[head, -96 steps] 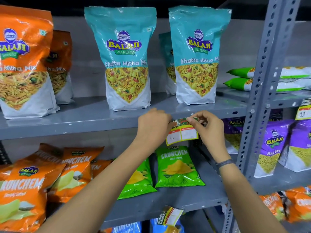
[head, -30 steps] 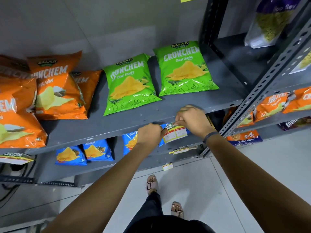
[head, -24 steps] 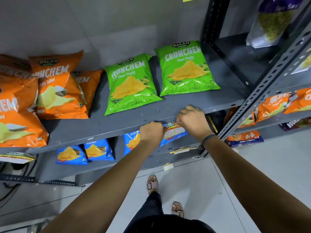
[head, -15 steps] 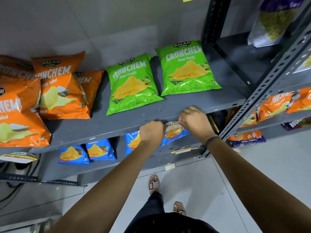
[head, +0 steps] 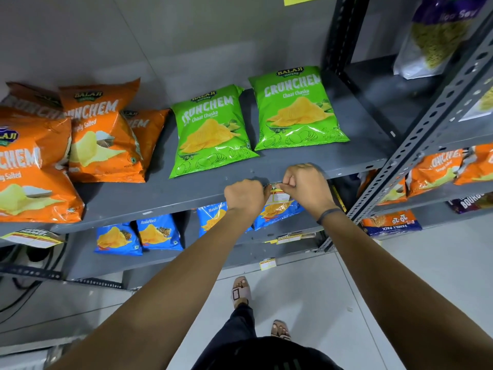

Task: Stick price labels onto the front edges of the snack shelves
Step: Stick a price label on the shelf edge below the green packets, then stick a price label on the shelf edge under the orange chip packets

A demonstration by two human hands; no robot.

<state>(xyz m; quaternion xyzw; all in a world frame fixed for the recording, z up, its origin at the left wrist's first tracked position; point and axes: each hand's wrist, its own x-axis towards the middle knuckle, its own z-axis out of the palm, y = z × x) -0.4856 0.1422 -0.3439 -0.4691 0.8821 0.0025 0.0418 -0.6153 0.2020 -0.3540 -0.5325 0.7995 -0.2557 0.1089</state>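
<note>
A small red, white and yellow price label [head: 277, 196] hangs at the front edge of the grey shelf [head: 170, 198], below two green Crunchem bags [head: 213, 129]. My left hand [head: 244, 194] pinches the label's top left corner against the edge. My right hand [head: 304, 186] pinches its top right corner. Both hands are closed on the label, and most of its top strip is hidden by my fingers.
Orange Crunchem bags [head: 101, 134] fill the shelf's left side. Blue chip bags [head: 138, 236] lie on the shelf below, whose edge carries a label [head: 289, 238]. Another label [head: 32, 237] hangs far left. A perforated grey upright [head: 416, 134] stands at right. My feet [head: 241, 289] are on the floor.
I went from the upper shelf with teal bags down to the Crunchem shelf. In the last second the label rose against the shelf edge and my hands closed in over its top.
</note>
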